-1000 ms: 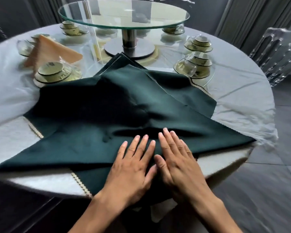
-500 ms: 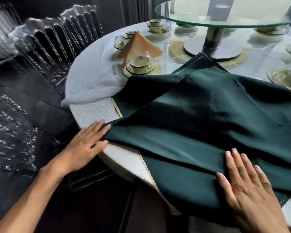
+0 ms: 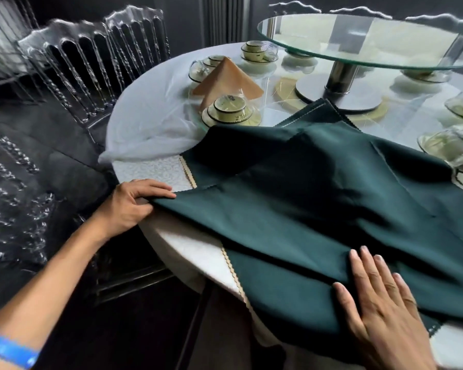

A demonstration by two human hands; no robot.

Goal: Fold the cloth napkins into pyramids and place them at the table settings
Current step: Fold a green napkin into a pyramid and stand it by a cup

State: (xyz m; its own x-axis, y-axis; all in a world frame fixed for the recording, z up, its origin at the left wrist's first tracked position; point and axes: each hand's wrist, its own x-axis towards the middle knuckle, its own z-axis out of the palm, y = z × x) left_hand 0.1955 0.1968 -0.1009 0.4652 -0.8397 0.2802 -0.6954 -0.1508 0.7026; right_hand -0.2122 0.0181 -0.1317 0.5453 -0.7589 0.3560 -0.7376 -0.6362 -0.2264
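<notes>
A large dark green napkin lies spread in loose folds over the near side of the round table. My left hand pinches the napkin's pointed left corner at the table's rim, fingers curled round the cloth. My right hand lies flat with straight fingers on the napkin's near part, pressing it down. An orange napkin folded into a pyramid stands at a far-left setting, behind a cup and saucer set.
A glass turntable on a metal post stands at the table's centre. Several cup and saucer sets ring the table, some at the right. Clear plastic chairs stand to the left over a dark floor.
My left hand slid from beside my right hand out to the napkin's left corner and now pinches it. The view swung left. My right hand stays flat on the cloth.
</notes>
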